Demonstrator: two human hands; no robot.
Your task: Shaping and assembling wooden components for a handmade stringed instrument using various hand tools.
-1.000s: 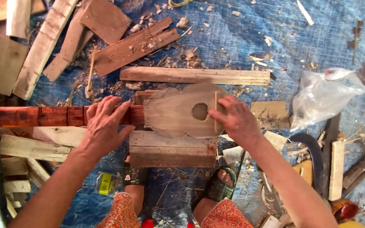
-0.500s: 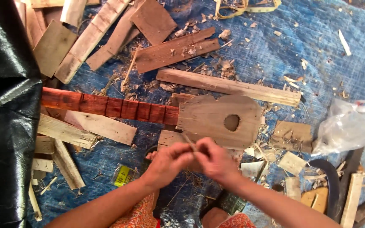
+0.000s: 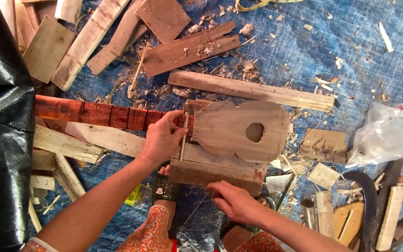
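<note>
Far left a black plastic sheet (image 3: 1,130); the left hand (image 3: 162,140) pinches a thin wooden stick (image 3: 183,137) upright across the red fretted neck (image 3: 99,114), where it meets the guitar-shaped body (image 3: 232,130) with its round hole. Near right, the right hand (image 3: 234,201) rests loosely curled on the blue tarp (image 3: 360,46), grasping nothing I can make out. Stick looks slender; pinched hard it may snap or skid off the joint.

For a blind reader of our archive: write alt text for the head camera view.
Seen from above, a person's left hand holds a thin wooden stick upright across the reddish neck of a guitar-shaped wooden cutout with a round hole. The right hand rests low by a block, on a blue tarp strewn with planks and shavings.
</note>
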